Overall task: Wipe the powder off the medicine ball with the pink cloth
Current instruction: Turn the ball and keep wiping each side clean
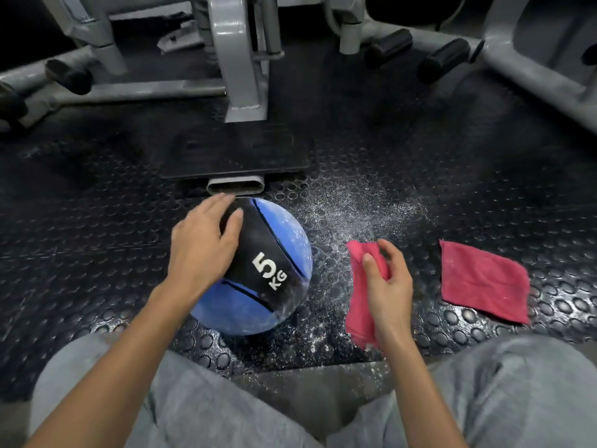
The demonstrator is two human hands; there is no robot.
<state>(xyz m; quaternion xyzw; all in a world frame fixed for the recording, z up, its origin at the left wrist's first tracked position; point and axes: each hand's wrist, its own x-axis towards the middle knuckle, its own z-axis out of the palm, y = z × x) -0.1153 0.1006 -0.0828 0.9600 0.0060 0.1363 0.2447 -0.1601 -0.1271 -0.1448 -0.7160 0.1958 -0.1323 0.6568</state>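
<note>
Grey trousers [193, 409] sit nearest. The left hand [200, 244] rests spread fingers [223, 202] on the medicine ball [268, 273]; the right hand [387, 286] pinches the pink cloth [357, 302]. A sideways wipe could roll the ball from under them.

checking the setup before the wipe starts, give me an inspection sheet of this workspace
surface: black studded rubber floor, white powder scattered right of the medicine ball
job's things: medicine ball blue and black, marked 5 KG, powder on its blue panel; pink cloth hangs from the right hand, apart from the ball
clutter: second pink cloth flat on the floor, further right
grippers: left hand rests flat on the ball; right hand pinches the pink cloth
cables: nothing seen
surroundings: grey machine frame and black footplate beyond the ball; knees in grey trousers nearest
</note>
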